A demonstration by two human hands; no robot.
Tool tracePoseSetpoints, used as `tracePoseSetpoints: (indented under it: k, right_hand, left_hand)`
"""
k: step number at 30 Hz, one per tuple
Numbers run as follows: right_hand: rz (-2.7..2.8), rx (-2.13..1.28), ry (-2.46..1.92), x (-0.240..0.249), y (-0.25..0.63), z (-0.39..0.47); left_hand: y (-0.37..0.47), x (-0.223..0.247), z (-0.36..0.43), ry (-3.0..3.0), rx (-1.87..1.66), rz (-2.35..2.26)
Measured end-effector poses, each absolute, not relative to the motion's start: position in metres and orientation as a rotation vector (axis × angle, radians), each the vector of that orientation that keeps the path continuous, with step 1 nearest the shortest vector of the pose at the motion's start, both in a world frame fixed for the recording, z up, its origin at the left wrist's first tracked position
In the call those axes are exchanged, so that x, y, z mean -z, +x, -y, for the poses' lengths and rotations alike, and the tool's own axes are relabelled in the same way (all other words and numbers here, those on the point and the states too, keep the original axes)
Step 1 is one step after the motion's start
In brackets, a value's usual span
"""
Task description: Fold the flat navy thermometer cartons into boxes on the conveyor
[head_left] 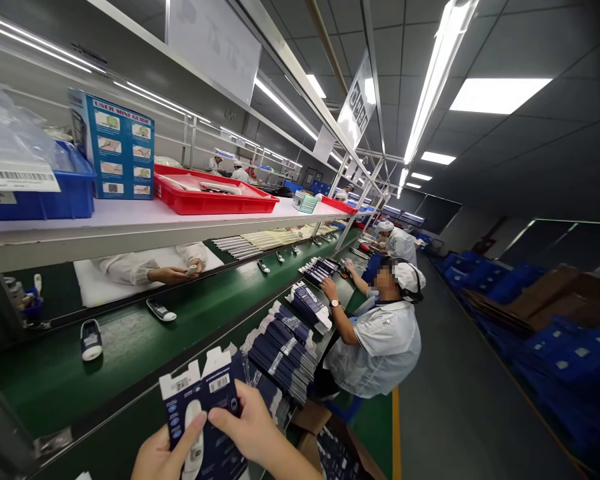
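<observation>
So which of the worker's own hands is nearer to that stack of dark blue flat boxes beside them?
The right hand: it grips the held carton's right edge, just below the stack of flat boxes. The left hand holds the carton's lower left, farther away.

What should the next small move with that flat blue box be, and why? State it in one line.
Probably press the sides to pop it open. The left hand and right hand both grip the flat blue box, which is not yet squared up, its white end flaps splayed at the top. Its printed face is towards the camera, and more flat boxes lie stacked just beyond.
</observation>
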State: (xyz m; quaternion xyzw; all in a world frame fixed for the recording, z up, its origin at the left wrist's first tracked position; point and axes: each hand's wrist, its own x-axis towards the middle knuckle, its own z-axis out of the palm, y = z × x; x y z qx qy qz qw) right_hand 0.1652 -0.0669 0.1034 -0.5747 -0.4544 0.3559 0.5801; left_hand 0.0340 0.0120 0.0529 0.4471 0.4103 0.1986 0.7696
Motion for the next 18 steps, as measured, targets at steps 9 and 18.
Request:
tracePoseSetpoints:
  k: [9,18]
  right_hand:
    - [0.906,-0.747,-1.272,-0.103,0.164,0.056]
    - [0.789,-1.184,-1.316,-0.085,0.167,0.062]
  left_hand:
    - [0.034,-0.058,-0.008,1.123,-0.365,-0.7]
    - [0.027,-0.038,-0.018,1.007,-0.395,-0.827]
